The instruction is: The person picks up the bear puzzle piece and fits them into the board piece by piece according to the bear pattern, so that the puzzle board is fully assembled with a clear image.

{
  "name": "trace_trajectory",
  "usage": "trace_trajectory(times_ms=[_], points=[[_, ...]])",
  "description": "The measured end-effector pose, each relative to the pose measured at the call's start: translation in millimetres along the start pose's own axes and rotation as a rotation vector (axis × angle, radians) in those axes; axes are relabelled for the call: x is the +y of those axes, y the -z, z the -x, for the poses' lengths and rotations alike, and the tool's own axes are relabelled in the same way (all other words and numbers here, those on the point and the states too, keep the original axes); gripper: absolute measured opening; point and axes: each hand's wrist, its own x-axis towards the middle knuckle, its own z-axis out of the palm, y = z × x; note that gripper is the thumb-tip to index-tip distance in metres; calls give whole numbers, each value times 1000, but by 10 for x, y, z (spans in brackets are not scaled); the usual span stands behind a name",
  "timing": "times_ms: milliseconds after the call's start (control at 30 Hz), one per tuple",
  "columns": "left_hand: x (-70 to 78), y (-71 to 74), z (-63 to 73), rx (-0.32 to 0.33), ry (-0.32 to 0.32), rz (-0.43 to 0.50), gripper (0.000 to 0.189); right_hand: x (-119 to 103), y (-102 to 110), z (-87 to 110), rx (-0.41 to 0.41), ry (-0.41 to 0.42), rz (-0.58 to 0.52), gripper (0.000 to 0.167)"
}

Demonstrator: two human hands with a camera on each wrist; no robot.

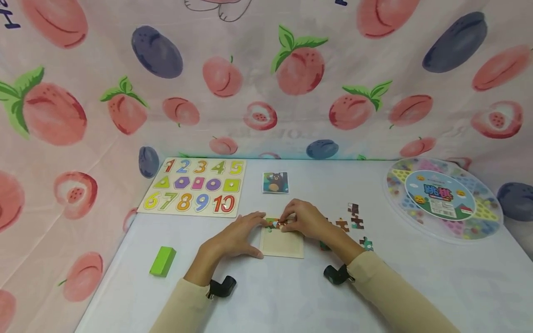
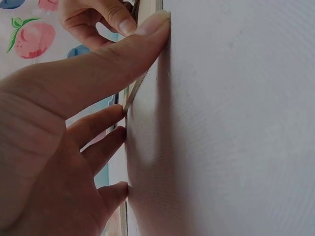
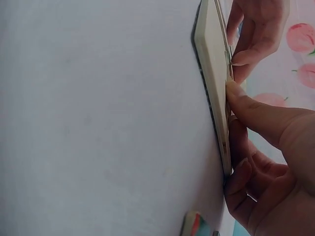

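A square wooden jigsaw tray lies on the table, with a few colourful jigsaw pieces along its far edge. My left hand spans the tray's left side, thumb by the near corner and index finger at the far one, fingers mostly extended. At the far edge, my right hand has its thumb and curled fingers on a jigsaw piece, which they largely cover. In the right wrist view the right thumb lies on top of the tray. Beyond the tray is a bear picture card.
Loose jigsaw pieces lie right of the tray, some partly behind the right forearm. A number-and-shape board is at the back left, a green block at the left. A round Chinese checkers set sits at the back right.
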Motion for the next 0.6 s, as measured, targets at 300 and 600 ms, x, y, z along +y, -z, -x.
trace_trajectory(times_ms=[300,600], points=[[10,-13,-28,4,-1,3,73,19,-4,-7,1,-7,-8,14],[-5,-14,-25,13,-10,-26,72,1,10,-34,-10,-9,-4,14]])
